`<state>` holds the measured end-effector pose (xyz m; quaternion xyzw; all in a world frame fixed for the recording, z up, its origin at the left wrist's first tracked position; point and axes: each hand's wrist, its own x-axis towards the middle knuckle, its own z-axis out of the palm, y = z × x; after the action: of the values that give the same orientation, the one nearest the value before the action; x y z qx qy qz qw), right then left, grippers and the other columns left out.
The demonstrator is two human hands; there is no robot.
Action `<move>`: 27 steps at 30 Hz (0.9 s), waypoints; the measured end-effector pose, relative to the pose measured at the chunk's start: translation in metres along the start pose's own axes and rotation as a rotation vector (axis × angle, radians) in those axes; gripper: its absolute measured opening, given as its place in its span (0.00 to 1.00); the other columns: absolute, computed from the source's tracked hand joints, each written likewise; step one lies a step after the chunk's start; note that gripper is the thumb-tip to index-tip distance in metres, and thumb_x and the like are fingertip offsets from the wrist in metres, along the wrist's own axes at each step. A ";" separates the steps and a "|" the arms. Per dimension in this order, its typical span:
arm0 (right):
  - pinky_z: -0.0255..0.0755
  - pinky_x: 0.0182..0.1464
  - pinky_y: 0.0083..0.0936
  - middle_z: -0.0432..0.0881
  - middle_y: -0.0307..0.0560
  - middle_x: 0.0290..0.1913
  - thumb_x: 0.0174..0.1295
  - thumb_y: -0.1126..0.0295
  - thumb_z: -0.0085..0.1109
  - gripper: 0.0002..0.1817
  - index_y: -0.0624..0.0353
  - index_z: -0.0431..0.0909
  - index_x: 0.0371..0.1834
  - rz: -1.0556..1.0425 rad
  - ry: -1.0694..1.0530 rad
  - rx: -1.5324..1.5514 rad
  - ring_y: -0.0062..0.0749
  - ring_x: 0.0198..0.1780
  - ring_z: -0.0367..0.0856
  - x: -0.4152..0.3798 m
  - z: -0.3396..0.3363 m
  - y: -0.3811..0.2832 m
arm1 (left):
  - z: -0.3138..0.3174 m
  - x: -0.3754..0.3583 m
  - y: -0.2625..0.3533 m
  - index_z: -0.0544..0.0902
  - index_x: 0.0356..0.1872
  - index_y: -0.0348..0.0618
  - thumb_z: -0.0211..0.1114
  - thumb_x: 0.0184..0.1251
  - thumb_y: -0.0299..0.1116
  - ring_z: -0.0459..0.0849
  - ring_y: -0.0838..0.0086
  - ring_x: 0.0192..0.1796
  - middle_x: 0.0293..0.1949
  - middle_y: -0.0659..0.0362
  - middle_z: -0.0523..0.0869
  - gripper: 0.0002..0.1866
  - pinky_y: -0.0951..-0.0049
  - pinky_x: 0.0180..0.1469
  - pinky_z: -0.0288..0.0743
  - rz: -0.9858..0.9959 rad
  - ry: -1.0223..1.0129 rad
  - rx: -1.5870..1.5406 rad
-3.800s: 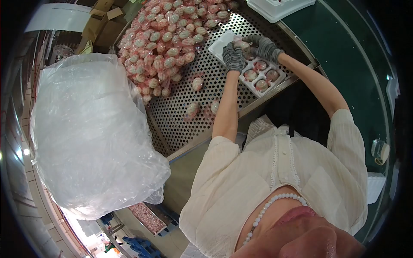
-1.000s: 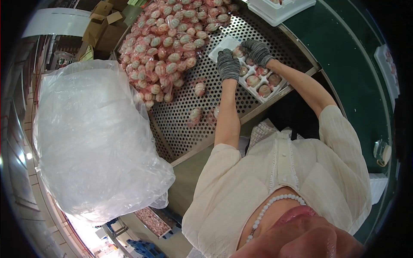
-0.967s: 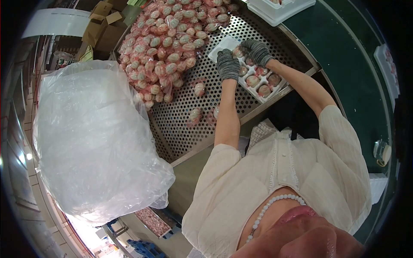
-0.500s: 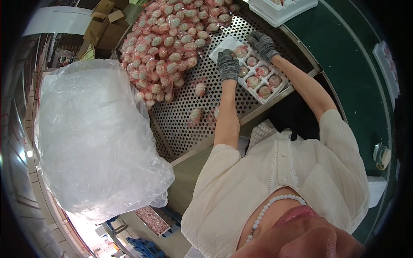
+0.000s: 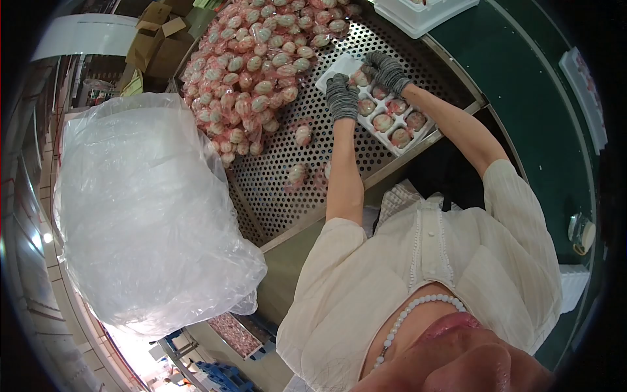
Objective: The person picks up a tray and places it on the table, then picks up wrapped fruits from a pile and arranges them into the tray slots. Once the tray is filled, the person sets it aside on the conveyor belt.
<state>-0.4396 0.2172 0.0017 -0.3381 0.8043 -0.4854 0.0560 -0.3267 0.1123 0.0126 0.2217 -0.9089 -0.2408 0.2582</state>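
A white tray [image 5: 378,134] with moulded cells lies on the perforated metal work surface, holding several round pieces in clear and red wrapping. My left hand [image 5: 341,98], in a grey striped glove, is closed at the tray's left side; its fingertips are hidden. My right hand [image 5: 386,70], gloved alike, bends its fingers over the tray's far right part, and what they grip is hidden. Between the two hands sits one wrapped round piece [image 5: 358,78]. A loose wrapped piece [image 5: 303,135] and another wrapped piece [image 5: 297,174] lie left of my left forearm.
A large heap of wrapped round pieces [image 5: 251,72] covers the left part of the perforated surface [image 5: 274,196]. A big clear plastic bag [image 5: 150,215] stands left of it. White trays [image 5: 424,16] rest at the far right beside a green belt [image 5: 516,98]. Cardboard boxes [image 5: 157,46] stand behind.
My right hand has moved left over the tray, closer to my left hand. My left hand and the tray have shifted only slightly in view.
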 end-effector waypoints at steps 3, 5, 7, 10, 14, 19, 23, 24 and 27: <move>0.67 0.40 0.25 0.78 0.45 0.34 0.49 0.60 0.58 0.16 0.61 0.73 0.35 0.110 0.033 0.185 0.30 0.34 0.74 0.001 -0.004 0.001 | 0.001 0.001 -0.001 0.75 0.27 0.37 0.62 0.39 0.27 0.75 0.59 0.31 0.27 0.50 0.77 0.10 0.65 0.36 0.70 0.045 0.042 0.009; 0.67 0.40 0.24 0.78 0.44 0.33 0.49 0.60 0.58 0.17 0.62 0.73 0.35 0.176 -0.045 0.223 0.28 0.34 0.74 0.001 -0.007 -0.003 | 0.003 0.000 -0.001 0.75 0.26 0.37 0.61 0.40 0.26 0.75 0.60 0.30 0.26 0.50 0.77 0.09 0.65 0.36 0.70 0.020 0.051 -0.013; 0.67 0.40 0.22 0.78 0.44 0.32 0.48 0.61 0.59 0.16 0.62 0.73 0.35 0.171 0.012 0.239 0.26 0.33 0.73 0.002 -0.007 -0.002 | 0.005 0.002 -0.003 0.75 0.26 0.37 0.60 0.41 0.25 0.75 0.60 0.30 0.26 0.51 0.77 0.08 0.66 0.36 0.70 -0.002 0.061 -0.036; 0.66 0.38 0.22 0.77 0.43 0.29 0.49 0.61 0.59 0.15 0.62 0.74 0.33 0.160 0.039 0.173 0.24 0.30 0.71 -0.001 -0.011 -0.010 | 0.011 0.001 -0.009 0.75 0.26 0.36 0.58 0.42 0.24 0.75 0.61 0.28 0.24 0.51 0.77 0.06 0.68 0.35 0.70 -0.122 0.037 -0.279; 0.66 0.37 0.22 0.76 0.41 0.27 0.49 0.61 0.58 0.14 0.61 0.74 0.31 0.200 -0.044 0.263 0.23 0.29 0.69 0.001 -0.016 -0.004 | 0.004 0.001 0.010 0.74 0.25 0.36 0.56 0.44 0.22 0.75 0.63 0.27 0.24 0.52 0.77 0.04 0.69 0.35 0.70 0.007 0.154 -0.149; 0.66 0.37 0.22 0.76 0.41 0.27 0.51 0.58 0.56 0.14 0.59 0.74 0.31 0.170 -0.098 0.352 0.23 0.29 0.70 0.009 -0.008 0.019 | 0.000 0.005 0.020 0.72 0.23 0.37 0.55 0.44 0.22 0.75 0.61 0.28 0.24 0.51 0.77 0.04 0.68 0.35 0.70 -0.050 0.163 -0.291; 0.67 0.38 0.24 0.78 0.44 0.30 0.51 0.56 0.56 0.16 0.59 0.75 0.33 0.133 0.010 0.017 0.27 0.33 0.74 -0.002 -0.022 -0.018 | -0.010 0.005 0.020 0.72 0.25 0.37 0.54 0.44 0.22 0.74 0.55 0.31 0.25 0.47 0.75 0.04 0.63 0.36 0.68 0.054 0.106 -0.180; 0.68 0.40 0.25 0.78 0.45 0.31 0.50 0.56 0.56 0.17 0.58 0.75 0.35 0.141 -0.104 0.008 0.30 0.35 0.75 -0.003 -0.028 -0.024 | -0.010 0.005 0.021 0.72 0.25 0.36 0.54 0.44 0.22 0.74 0.54 0.31 0.25 0.47 0.75 0.04 0.63 0.36 0.68 0.071 0.088 -0.173; 0.68 0.41 0.28 0.78 0.48 0.34 0.48 0.56 0.57 0.18 0.58 0.75 0.37 0.099 -0.195 -0.050 0.35 0.37 0.76 -0.002 -0.028 -0.028 | -0.009 0.006 0.018 0.72 0.24 0.38 0.56 0.43 0.23 0.76 0.60 0.28 0.25 0.50 0.77 0.04 0.67 0.34 0.69 0.055 0.085 -0.098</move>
<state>-0.4363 0.2304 0.0388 -0.3451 0.8226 -0.4265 0.1494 -0.3313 0.1201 0.0308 0.1938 -0.8900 -0.2684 0.3135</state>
